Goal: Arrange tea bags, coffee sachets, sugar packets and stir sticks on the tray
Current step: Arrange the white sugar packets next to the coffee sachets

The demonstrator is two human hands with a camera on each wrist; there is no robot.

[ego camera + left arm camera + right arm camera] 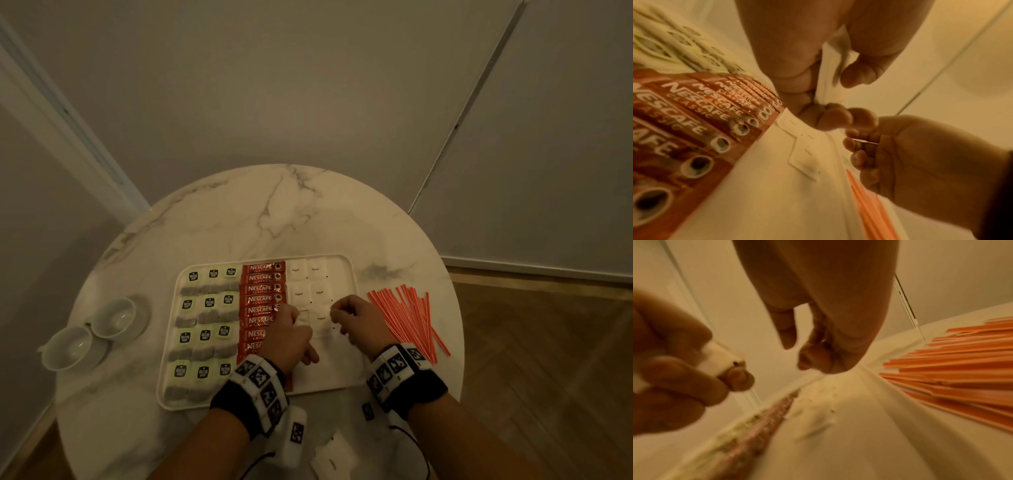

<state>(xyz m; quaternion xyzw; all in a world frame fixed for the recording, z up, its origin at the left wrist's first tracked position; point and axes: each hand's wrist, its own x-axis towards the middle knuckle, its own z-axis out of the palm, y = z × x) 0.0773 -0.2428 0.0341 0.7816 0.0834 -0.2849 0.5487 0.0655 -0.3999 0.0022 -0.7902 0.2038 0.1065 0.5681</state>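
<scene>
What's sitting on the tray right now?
On the tray: tea bags, Nescafe sachets, sugar packets. The left hand and right hand cover part of the sugar area.

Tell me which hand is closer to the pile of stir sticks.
Right. The right hand hovers over the tray's right part, just left of the stir sticks on the table. The left hand is farther left, by the Nescafe sachets, gripping white packets.

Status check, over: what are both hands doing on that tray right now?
Left hand grips spare sugar packets. Right hand curled, empty, over tray. Stir sticks untouched on table.
</scene>
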